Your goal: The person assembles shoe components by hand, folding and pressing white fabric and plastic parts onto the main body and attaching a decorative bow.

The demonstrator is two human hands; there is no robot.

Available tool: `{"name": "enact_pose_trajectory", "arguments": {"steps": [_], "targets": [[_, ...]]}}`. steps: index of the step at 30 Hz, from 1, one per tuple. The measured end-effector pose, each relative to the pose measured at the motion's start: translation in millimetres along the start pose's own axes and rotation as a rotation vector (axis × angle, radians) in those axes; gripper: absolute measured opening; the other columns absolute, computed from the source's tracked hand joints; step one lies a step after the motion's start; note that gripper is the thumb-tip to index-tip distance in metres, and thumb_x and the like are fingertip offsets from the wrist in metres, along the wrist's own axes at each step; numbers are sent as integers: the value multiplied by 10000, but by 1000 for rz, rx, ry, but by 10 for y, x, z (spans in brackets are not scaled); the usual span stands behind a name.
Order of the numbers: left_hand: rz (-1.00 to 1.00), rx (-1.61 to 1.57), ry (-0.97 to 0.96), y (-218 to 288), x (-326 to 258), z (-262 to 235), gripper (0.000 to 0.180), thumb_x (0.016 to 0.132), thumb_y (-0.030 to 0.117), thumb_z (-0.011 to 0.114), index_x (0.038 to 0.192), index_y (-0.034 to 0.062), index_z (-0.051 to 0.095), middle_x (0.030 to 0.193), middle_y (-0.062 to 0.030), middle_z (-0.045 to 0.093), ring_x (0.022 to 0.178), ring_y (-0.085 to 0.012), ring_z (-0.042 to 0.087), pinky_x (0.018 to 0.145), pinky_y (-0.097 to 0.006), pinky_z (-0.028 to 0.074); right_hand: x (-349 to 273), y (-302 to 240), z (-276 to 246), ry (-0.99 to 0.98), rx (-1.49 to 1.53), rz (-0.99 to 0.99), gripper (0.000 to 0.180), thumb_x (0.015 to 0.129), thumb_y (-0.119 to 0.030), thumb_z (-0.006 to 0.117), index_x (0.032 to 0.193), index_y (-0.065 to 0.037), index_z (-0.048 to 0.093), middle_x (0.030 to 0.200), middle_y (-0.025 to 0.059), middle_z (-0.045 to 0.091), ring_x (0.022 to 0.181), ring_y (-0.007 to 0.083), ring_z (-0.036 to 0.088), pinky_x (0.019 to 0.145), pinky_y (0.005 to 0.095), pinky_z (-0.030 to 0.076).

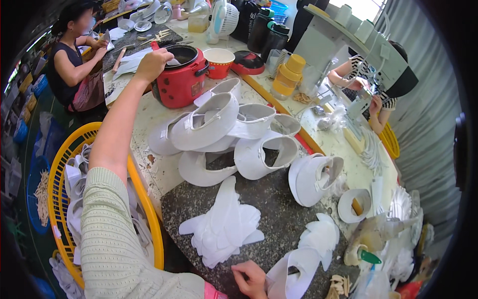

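My left hand [152, 64] reaches far forward to the rim of a red pot [179, 82] with a black inside. Its fingers are closed on a small pale tool [173, 62] that dips over the pot's opening. My right hand [251, 279] is at the near edge of a dark speckled stone slab [279, 199], fingers curled against the edge of a white shoe upper [294, 276] that stands on the slab. A fanned stack of flat white cut pieces [224, 229] lies just beyond that hand.
A heap of white shoe uppers [224, 129] fills the table's middle. A yellow basket [147, 209] with white pieces stands at my left. One person [74, 60] works at the far left, another at a sewing machine [368, 65] on the right. A paper cup [219, 62] and a fan [224, 17] stand behind the pot.
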State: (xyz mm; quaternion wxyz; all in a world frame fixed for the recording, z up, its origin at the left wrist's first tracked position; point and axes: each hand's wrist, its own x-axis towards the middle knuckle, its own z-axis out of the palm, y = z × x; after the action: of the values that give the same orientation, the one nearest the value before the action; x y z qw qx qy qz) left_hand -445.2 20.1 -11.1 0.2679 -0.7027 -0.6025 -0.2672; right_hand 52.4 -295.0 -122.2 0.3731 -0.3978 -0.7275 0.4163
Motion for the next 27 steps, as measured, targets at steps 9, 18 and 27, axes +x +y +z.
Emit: {"name": "enact_pose_trajectory", "arguments": {"steps": [9, 18, 27], "targets": [[-160, -64, -479, -242, 446, 250, 221, 555, 90, 754, 764, 61, 692, 755, -125, 663, 734, -247, 648, 667, -328, 505, 59, -121, -48, -19, -9, 58, 127, 719, 26, 626, 836, -21, 632, 747, 110, 614, 657, 242, 587, 599, 310, 455], [-328, -58, -641, -409, 571, 578, 104, 586, 80, 709, 687, 68, 690, 727, -133, 655, 709, -249, 638, 645, -352, 490, 36, -100, -19, -15, -50, 107, 103, 749, 8, 606, 848, -16, 617, 761, 117, 594, 677, 258, 576, 619, 319, 454], [-373, -229, -544, -479, 527, 486, 94, 670, 116, 686, 719, 35, 686, 673, -96, 652, 584, -178, 622, 534, -308, 469, 81, -16, -20, 37, 81, 19, 171, 680, 47, 648, 840, -15, 648, 706, 92, 619, 606, 217, 587, 541, 290, 449]]}}
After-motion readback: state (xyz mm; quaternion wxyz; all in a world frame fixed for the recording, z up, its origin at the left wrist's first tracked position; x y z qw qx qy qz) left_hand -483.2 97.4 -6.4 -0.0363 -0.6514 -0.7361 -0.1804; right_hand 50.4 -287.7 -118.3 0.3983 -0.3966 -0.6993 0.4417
